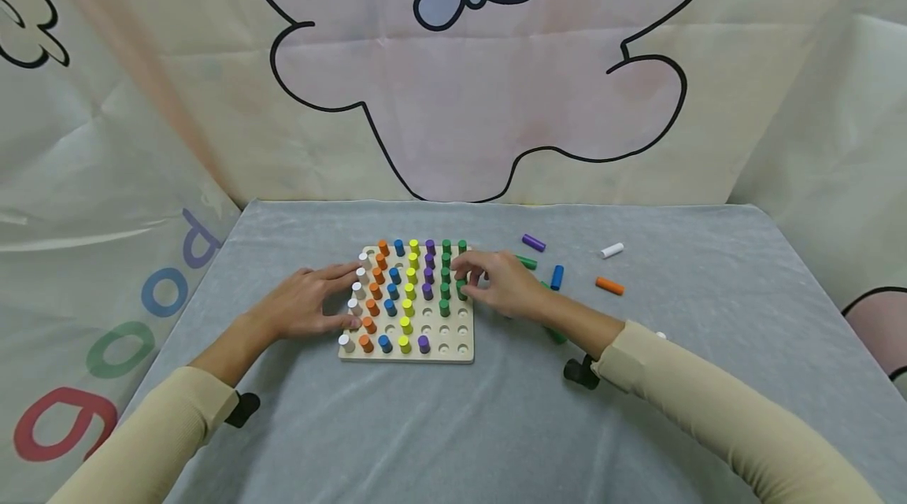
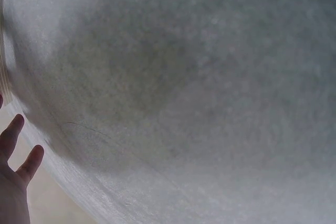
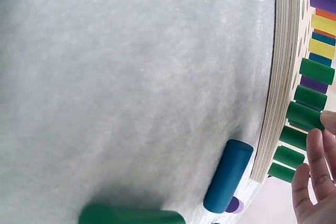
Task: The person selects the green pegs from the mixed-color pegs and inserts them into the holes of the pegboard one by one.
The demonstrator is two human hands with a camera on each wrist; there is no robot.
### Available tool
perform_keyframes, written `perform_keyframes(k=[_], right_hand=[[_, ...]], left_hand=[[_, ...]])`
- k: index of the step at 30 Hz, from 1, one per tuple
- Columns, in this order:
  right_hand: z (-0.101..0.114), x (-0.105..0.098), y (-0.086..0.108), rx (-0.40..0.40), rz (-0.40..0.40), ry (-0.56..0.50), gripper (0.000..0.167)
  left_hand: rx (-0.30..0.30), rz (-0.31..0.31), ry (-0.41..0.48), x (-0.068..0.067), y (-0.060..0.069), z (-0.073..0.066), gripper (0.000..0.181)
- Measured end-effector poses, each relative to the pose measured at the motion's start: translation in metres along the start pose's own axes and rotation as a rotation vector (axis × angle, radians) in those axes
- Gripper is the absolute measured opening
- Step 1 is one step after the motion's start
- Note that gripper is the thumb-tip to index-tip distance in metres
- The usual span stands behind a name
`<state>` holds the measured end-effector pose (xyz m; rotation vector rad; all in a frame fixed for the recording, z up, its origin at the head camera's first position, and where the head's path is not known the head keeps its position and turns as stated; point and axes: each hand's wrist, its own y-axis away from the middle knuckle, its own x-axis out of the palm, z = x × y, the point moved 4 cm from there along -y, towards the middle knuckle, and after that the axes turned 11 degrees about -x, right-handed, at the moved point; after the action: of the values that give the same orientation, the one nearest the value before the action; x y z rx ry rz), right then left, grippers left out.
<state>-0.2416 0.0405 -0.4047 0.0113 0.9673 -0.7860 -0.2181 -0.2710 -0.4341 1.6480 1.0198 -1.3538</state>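
Observation:
A wooden pegboard (image 1: 453, 361) lies on the table, with columns of white, orange, blue, yellow, purple and green pegs standing in it. My left hand (image 1: 301, 303) rests at the board's left edge, fingers spread and fairly straight; the left wrist view catches only part of that hand (image 2: 13, 182). Over the right-hand column, my right hand (image 1: 506, 283) pinches a green peg (image 3: 303, 114) between thumb and finger. That peg stands upright at the board, among other green pegs. Bare holes show at the board's front right.
Loose pegs lie right of the board: purple (image 1: 534, 242), white (image 1: 612, 250), orange (image 1: 609, 285), blue (image 1: 557, 277) and green (image 1: 527, 261). Another green peg (image 1: 556, 335) is partly hidden under my right forearm. A grey cloth (image 1: 397, 441) covers the table; a printed curtain (image 1: 453, 126) hangs behind.

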Motion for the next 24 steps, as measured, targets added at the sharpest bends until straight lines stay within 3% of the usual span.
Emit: perform_keyframes(k=[10,17,24], right_hand=[[-0.005,-0.028,0.013,0.015,-0.015,0.011,0.033],[-0.027,-0.055,0.041,0.062,-0.063,0.058,0.03],[-0.046,-0.066,0.073,0.081,-0.079,0.092,0.031]], left_hand=[[0.009,-0.003,0.005,-0.001,0.0,-0.001,0.084],[0.005,0.004,0.01,0.0,-0.001,-0.001,0.085],[0.003,0.001,0.01,0.0,0.0,-0.001,0.085]])
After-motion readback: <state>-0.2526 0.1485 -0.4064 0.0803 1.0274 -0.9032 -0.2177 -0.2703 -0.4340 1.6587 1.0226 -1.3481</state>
